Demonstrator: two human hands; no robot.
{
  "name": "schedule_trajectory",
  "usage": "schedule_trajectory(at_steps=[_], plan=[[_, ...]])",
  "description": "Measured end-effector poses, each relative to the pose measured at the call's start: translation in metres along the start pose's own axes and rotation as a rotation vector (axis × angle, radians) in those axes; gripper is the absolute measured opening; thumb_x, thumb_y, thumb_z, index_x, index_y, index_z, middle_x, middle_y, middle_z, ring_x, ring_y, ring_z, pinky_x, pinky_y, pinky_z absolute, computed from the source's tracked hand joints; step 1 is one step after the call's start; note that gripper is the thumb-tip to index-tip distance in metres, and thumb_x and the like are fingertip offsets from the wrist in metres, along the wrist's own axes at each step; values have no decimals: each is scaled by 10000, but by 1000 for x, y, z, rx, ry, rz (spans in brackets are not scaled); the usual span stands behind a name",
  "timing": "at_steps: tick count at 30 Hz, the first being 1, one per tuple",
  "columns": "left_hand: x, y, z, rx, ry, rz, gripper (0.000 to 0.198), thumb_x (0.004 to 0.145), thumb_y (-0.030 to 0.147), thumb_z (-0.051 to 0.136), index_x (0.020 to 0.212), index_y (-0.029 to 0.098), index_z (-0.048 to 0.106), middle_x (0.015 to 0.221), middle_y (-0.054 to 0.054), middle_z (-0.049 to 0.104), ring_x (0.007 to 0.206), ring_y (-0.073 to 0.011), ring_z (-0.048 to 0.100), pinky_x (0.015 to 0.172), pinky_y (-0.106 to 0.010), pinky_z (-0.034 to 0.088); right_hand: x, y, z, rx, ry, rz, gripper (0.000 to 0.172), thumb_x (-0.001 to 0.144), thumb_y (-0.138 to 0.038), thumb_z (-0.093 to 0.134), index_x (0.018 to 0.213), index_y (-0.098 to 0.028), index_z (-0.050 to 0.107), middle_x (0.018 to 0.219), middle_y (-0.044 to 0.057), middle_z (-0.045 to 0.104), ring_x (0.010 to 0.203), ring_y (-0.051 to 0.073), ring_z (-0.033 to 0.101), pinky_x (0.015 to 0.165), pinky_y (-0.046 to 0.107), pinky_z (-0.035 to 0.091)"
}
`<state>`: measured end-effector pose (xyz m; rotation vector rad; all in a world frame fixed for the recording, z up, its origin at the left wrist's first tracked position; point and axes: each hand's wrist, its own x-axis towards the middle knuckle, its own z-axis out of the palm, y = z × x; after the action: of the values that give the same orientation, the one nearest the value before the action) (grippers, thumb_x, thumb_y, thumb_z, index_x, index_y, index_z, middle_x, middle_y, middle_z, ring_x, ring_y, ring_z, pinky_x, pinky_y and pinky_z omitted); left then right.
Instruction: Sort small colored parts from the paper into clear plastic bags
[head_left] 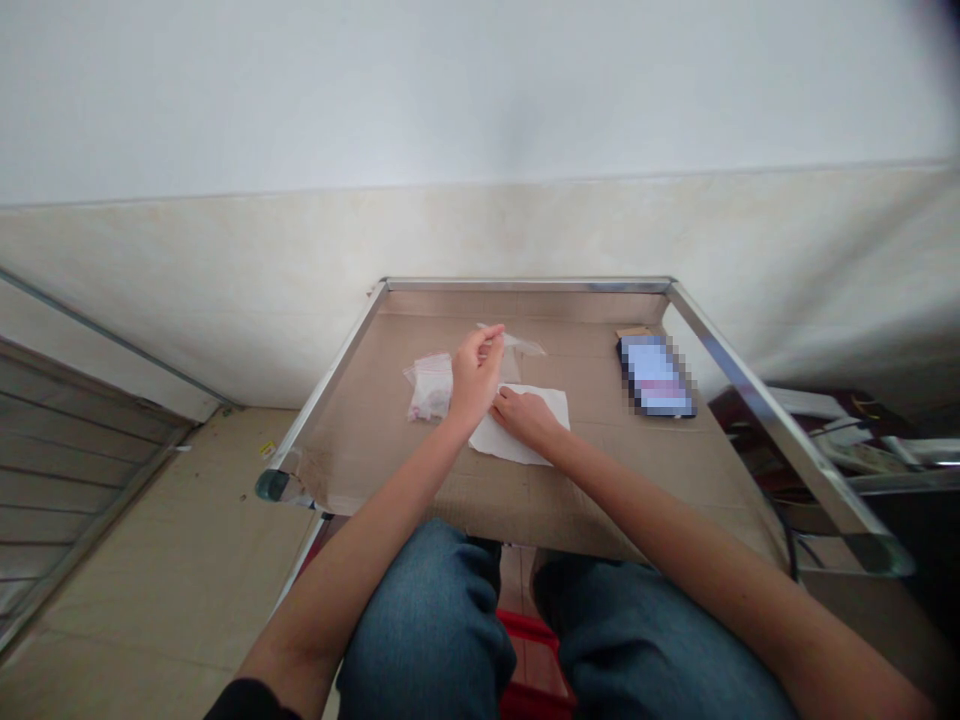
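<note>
My left hand (476,375) is raised above the middle of the cardboard, its fingertips pinched on a strip of transparent plastic film (517,342). My right hand (525,418) lies flat on a white sheet of paper (517,440), its fingers together and pressing on the sheet. Just left of my left hand, a small transparent plastic bag (430,387) lies on the cardboard with something white and pinkish inside. Neither hand touches this bag.
A cardboard sheet (360,470) lines a metal-framed table (525,285) set against a wall. A phone (655,376) lies at its right, its screen lit. My jeans-covered knees and a red crate (529,650) are below. Cables and clutter sit low at right.
</note>
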<state>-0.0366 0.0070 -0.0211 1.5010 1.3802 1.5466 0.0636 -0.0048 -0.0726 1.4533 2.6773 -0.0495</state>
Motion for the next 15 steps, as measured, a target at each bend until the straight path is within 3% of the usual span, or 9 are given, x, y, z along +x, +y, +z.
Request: schedule_trajectory(at_steps=[4,7,11,13,15], plan=[[-2,-15,5,139,-105,29,386,805,316,474,1164,178,508,1183,-104,539,1022,-188,529,812,-317,457,0,0,-1,-30,-8,-23,406,910,-287,198,1183,-175,478,1134,164,527,788,219,611,613,296,435],[-3,-27,10,266,-187,88,484,787,325,502,1240,168,437,1271,-104,470,1182,-204,410,982,-363,336,-4,0,-4,0,48,-33,407,899,-276,234,1206,-158,472,1131,172,540,783,213,609,610,286,418],[1,-46,17,314,-271,-21,557,802,368,465,1280,97,373,1335,-153,382,1252,-207,324,1050,-356,224,-15,5,-14,108,181,-79,365,854,-344,343,973,-138,619,978,132,619,745,196,598,599,266,380],[2,-55,21,256,-288,-121,530,828,401,405,1262,96,392,1327,-160,391,1240,-203,347,1029,-351,258,-22,9,-29,207,223,-119,291,822,-303,395,816,-148,641,863,85,639,700,160,578,579,246,353],[2,-64,25,174,-252,-146,481,821,412,414,1188,105,469,1223,-164,502,1145,-208,462,953,-347,351,-32,11,-55,354,217,-184,249,797,-303,442,718,-148,620,682,38,614,610,120,535,553,230,335]])
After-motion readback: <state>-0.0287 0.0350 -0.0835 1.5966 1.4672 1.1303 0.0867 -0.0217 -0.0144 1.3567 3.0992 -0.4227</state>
